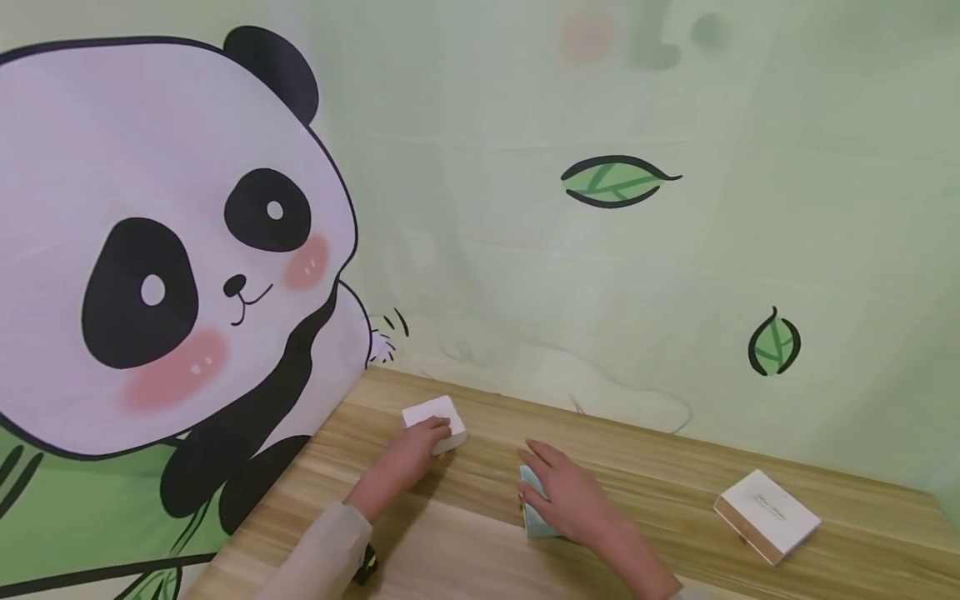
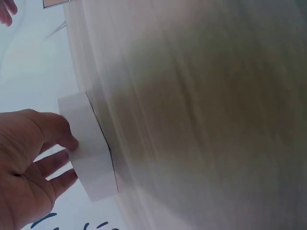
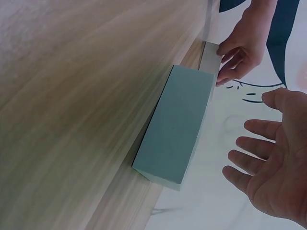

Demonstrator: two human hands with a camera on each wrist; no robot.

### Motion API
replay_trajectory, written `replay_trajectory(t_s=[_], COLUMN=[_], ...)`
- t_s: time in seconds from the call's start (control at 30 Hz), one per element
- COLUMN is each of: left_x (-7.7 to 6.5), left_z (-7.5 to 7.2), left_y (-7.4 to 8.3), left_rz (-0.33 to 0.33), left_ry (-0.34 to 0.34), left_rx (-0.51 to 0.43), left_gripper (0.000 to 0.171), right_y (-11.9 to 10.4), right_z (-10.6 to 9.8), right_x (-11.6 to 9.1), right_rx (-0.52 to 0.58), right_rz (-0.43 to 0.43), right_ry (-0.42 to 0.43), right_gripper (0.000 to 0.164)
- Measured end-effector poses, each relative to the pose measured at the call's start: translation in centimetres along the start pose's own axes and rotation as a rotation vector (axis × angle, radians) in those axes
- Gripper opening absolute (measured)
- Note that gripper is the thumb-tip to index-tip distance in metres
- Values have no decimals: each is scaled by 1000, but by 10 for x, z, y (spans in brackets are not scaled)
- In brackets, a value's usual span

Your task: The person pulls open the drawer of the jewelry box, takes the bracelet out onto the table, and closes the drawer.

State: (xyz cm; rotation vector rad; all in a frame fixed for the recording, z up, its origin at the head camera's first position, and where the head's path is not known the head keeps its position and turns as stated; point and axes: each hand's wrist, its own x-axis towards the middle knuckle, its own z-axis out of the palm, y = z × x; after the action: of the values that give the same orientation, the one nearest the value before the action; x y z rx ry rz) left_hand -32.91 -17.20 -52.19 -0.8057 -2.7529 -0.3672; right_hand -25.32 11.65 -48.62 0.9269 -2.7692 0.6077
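Note:
At the left on the wooden table lies a small white box (image 1: pixel 431 410). My left hand (image 1: pixel 416 446) holds it from above. In the left wrist view, the thumb of the left hand (image 2: pixel 29 153) bends onto the edge of the white box (image 2: pixel 93 158), with other fingers curled beside it. A pale teal box (image 1: pixel 537 518) lies in the middle of the table, partly hidden under my right hand (image 1: pixel 573 493). The right wrist view has the right hand (image 3: pixel 283 163) with fingers spread, apart from the teal box (image 3: pixel 177 122).
Another white box (image 1: pixel 772 510) with small printing on its lid and brown sides lies on the table (image 1: pixel 660 492) at the right. Behind stands a pale green backdrop (image 1: pixel 480 208) with a panda (image 1: pixel 187 250) and leaves. A small dark object (image 1: pixel 366 567) shows beside the left sleeve.

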Motion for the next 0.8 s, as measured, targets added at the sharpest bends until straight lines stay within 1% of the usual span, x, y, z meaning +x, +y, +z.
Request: replay_trajectory(t_s=[0.07,0.1,0.2,0.33,0.43,0.57,0.67,0.8], left_x=[-1,-2,-3,-3,-1,3,3,2], left_z=[-3,-5,-9,-9,-8,-4,-2,0], left_y=[-1,-2,-3,-4,-5,-6,-7,-7], left_rz=[19,27,23,-19,-35,-77,-113,-108], left_ry=[7,10,12,3,9,29,50,76], left_rx=[0,-5,-16,-22,-34,-73,-101,-109], left_gripper=[36,32,34,38,38,44,50,51], right_y=[-1,-2,-3,-4,-4,-2,-1,2], right_z=[0,0,1,3,2,-1,-2,-3], right_x=[0,0,0,1,1,2,2,0], right_rx=[4,6,12,17,9,13,26,37], right_rz=[0,0,5,2,2,9,10,6], right_ry=[1,2,-3,-13,-21,-34,-48,-51], right_gripper=[49,49,47,46,47,49,50,49])
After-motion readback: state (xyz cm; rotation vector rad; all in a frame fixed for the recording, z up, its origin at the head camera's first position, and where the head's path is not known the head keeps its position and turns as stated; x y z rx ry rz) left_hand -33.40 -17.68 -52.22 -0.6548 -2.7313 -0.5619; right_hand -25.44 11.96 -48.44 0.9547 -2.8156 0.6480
